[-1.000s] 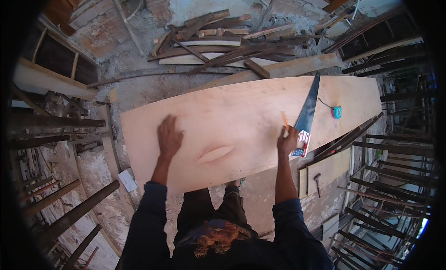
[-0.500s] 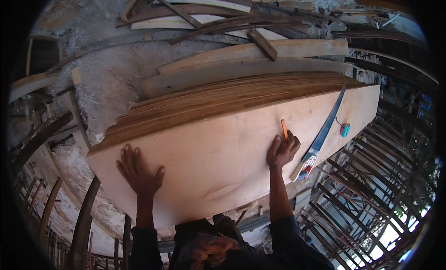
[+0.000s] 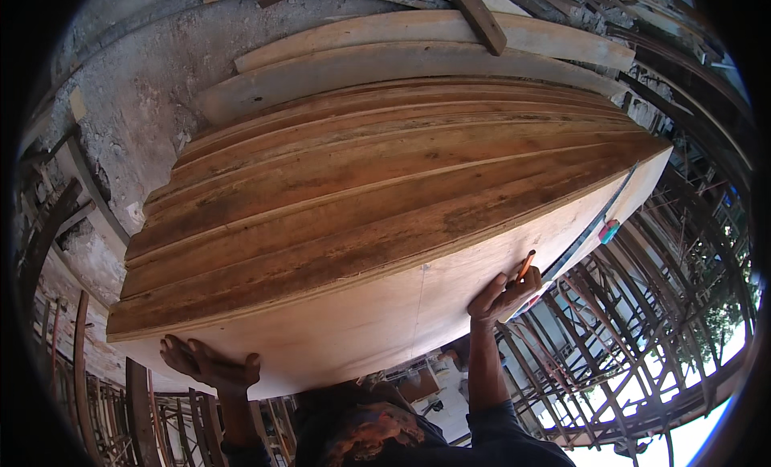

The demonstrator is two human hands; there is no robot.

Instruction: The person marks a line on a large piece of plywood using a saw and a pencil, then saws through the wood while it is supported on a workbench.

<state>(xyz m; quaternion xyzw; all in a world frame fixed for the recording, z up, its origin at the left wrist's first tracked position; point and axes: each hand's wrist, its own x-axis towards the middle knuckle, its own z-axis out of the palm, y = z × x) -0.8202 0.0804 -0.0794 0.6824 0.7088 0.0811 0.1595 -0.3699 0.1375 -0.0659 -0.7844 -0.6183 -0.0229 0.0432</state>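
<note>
A pale plywood board (image 3: 361, 334) runs across the view along the near side of a stack of curved, darker wooden boards (image 3: 385, 182). My left hand (image 3: 210, 362) rests on the board near its left end, fingers spread. My right hand (image 3: 502, 294) is closed around an orange pencil (image 3: 525, 263) and rests on the board toward the right. Just right of it lies a handsaw (image 3: 594, 226), its handle mostly hidden behind that hand. A teal tape measure (image 3: 609, 231) sits on the board beyond the saw.
Curved boards (image 3: 337, 69) lie behind the stack, with a short dark batten (image 3: 478, 21) across them. Leaning timber strips (image 3: 80, 194) stand at the left on the rough grey floor (image 3: 152, 73). Dense timber framework (image 3: 618, 322) fills the right, with bright daylight at the lower right.
The view has tilted forward, showing much more of the layered stack behind the board. My left hand has moved leftward; my right hand still holds the pencil beside the saw.
</note>
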